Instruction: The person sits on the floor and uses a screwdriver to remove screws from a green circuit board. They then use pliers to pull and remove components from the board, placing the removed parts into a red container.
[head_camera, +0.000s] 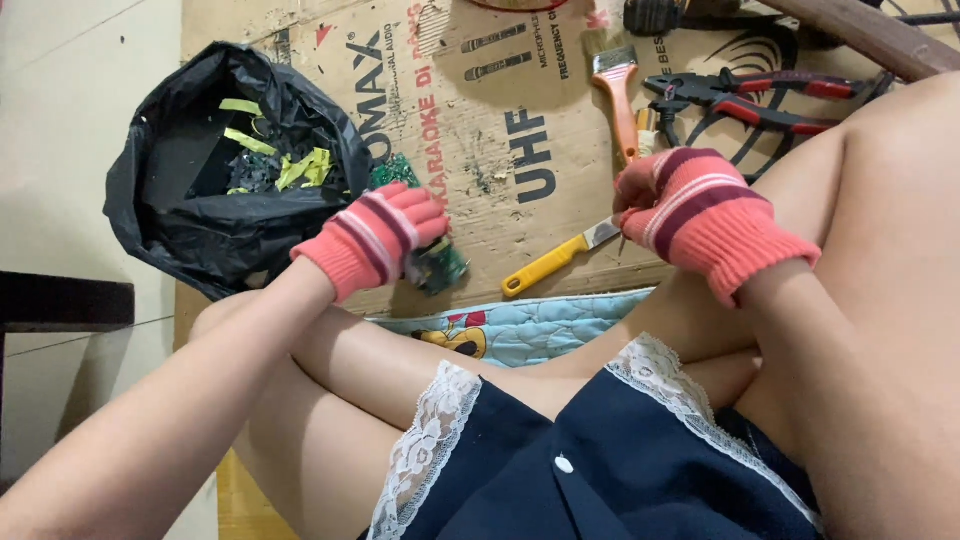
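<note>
On the flattened cardboard sheet (560, 120) in front of my crossed legs, seen from my head camera, my left hand (375, 240) in its striped pink glove was closed around a small green circuit board (438, 265), which sat at about six o'clock from a second green board (395, 170) lying near the bag. My right hand (700, 215), gloved the same way, was curled into a fist; something thin seemed pinched in it, but I could not tell what. The yellow-handled knife (560, 258) lay on the cardboard at about nine o'clock from that hand, blade toward it.

I judged the risk to be the blade so near my right hand and bare knee: a careless reach could catch it. The board's edges might also snag the knit glove.

At ten o'clock from my left hand gaped the black rubbish bag (235, 160), with green scraps inside. At twelve o'clock from my right hand lay an orange-handled brush (620, 85), and red-handled pliers (760, 100) beyond.
</note>
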